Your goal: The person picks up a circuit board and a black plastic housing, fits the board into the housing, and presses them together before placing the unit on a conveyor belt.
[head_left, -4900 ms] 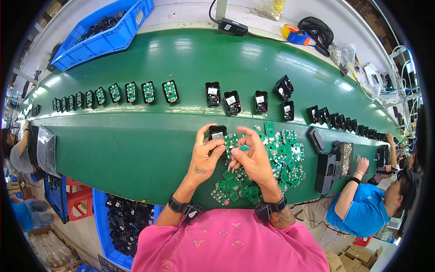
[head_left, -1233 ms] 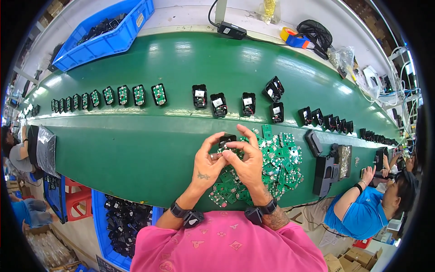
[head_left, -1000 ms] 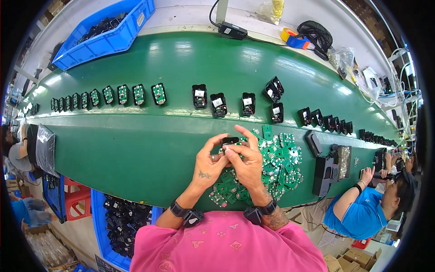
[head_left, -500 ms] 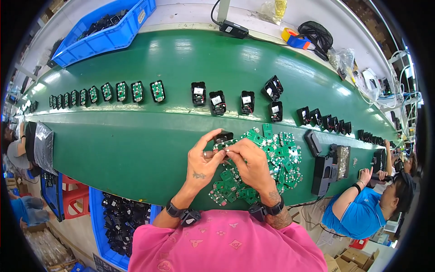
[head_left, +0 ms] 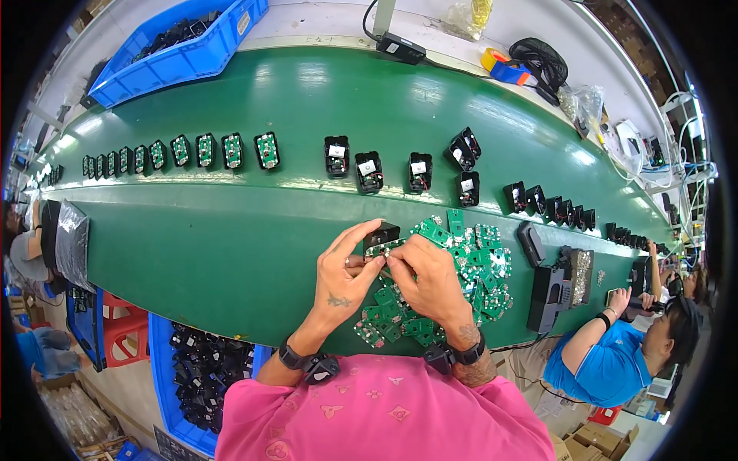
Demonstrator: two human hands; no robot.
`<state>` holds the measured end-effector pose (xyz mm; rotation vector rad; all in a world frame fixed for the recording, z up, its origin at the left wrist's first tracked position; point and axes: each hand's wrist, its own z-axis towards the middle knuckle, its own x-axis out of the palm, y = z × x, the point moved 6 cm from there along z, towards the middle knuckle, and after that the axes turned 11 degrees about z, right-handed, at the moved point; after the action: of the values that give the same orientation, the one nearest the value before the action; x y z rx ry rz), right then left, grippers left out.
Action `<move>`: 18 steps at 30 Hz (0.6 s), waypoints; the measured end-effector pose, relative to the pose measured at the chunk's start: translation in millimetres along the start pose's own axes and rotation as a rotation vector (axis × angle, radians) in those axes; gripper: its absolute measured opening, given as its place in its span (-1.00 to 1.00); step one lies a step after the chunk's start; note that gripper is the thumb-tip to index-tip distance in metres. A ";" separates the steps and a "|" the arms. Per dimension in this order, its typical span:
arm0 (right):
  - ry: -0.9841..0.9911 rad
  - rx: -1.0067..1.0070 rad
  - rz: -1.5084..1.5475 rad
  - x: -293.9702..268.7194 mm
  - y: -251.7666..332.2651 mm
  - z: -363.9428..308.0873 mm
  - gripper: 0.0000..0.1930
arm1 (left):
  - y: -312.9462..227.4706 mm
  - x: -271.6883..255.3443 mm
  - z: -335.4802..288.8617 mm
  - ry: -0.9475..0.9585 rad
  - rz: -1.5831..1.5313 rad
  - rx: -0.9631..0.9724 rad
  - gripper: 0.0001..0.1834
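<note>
Between my hands is a black plastic housing (head_left: 380, 233) with a green circuit board (head_left: 382, 250) at its near side. My left hand (head_left: 343, 265) is closed round the housing's left side, index finger along the top and thumb at the board. Thumb and fingertips of my right hand (head_left: 427, 276) pinch at the board's right end; whether a small part sits between them is hidden. Under and beside my right hand spreads a pile of loose green circuit boards (head_left: 483, 269). Beyond my hands stand open black housings with white parts inside, such as one housing (head_left: 369, 172).
A row of housings fitted with green boards (head_left: 232, 151) runs left, more black housings (head_left: 553, 206) right. A blue crate (head_left: 165, 73) stands at the far left, another blue bin (head_left: 201, 376) below the table edge. A co-worker in blue (head_left: 607, 357) sits right, near a black device (head_left: 547, 296).
The board has tipped closer against the housing's opening, and my right fingertips have shifted slightly along it. My left hand keeps its hold.
</note>
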<state>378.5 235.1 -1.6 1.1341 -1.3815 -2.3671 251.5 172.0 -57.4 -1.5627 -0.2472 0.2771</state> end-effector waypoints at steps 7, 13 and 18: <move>0.022 0.042 0.041 -1.7 -1.3 -0.4 -0.95 | -15.3 -2.4 1.8 0.026 0.114 0.031 -0.44; -0.020 0.008 0.077 -2.6 -4.0 -3.0 -0.95 | -17.3 -0.3 1.7 0.052 0.137 0.021 -0.42; -0.026 0.008 0.085 -4.0 -6.0 -4.8 -0.95 | -13.6 1.4 1.0 0.056 0.122 0.005 -0.42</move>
<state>385.8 237.3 -5.7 1.0289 -1.4197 -2.3275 252.8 173.5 -43.8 -1.5808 -0.1078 0.3287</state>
